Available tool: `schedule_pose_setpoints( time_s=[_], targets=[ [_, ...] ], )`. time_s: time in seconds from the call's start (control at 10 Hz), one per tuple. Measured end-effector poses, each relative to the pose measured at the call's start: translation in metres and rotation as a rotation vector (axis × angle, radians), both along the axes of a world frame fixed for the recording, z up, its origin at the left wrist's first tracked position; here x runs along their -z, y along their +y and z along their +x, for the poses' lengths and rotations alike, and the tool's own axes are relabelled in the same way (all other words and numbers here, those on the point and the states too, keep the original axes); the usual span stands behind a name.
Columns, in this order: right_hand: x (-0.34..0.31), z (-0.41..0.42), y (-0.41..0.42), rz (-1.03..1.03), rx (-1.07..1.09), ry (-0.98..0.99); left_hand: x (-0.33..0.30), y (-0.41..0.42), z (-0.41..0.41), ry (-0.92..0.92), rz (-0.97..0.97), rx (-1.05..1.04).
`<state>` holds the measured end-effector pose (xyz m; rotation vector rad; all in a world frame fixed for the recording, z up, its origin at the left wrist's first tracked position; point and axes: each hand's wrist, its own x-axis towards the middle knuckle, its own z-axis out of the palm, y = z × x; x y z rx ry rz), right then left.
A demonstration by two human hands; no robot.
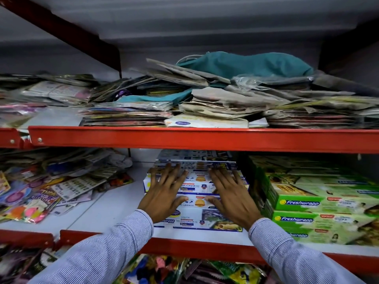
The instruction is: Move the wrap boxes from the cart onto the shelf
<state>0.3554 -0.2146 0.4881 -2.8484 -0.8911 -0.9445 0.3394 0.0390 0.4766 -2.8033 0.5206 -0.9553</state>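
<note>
A stack of white-and-blue wrap boxes [198, 201] lies on the middle shelf [114, 210], long sides facing me. My left hand [164, 193] rests flat on the stack's left half, fingers spread. On the right half my right hand [229, 197] presses flat in the same way, fingers apart. Neither hand grips a box. The cart is out of sight.
Green Freshwrapp boxes [320, 203] are stacked tight against the stack's right side. Loose colourful packets [41, 191] lie on the shelf's left part, with bare shelf between them and the stack. The red shelf beam [205, 139] hangs low above; paper bags [225, 95] pile on it.
</note>
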Motion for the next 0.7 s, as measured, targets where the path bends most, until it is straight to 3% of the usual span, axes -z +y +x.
schedule_pose_setpoints(
  time_s=[0.2, 0.5, 0.7],
  targets=[
    [0.01, 0.002, -0.001, -0.063, 0.061, -0.033, 0.007, -0.006, 0.003, -0.031, 0.061, -0.058],
    [0.024, -0.005, 0.012, 0.032, 0.092, -0.119, 0.029, -0.005, -0.004, -0.133, 0.084, -0.089],
    [0.032, -0.008, 0.02, 0.104, 0.12, -0.107, 0.032, -0.008, -0.01, -0.077, 0.06, -0.13]
  ],
)
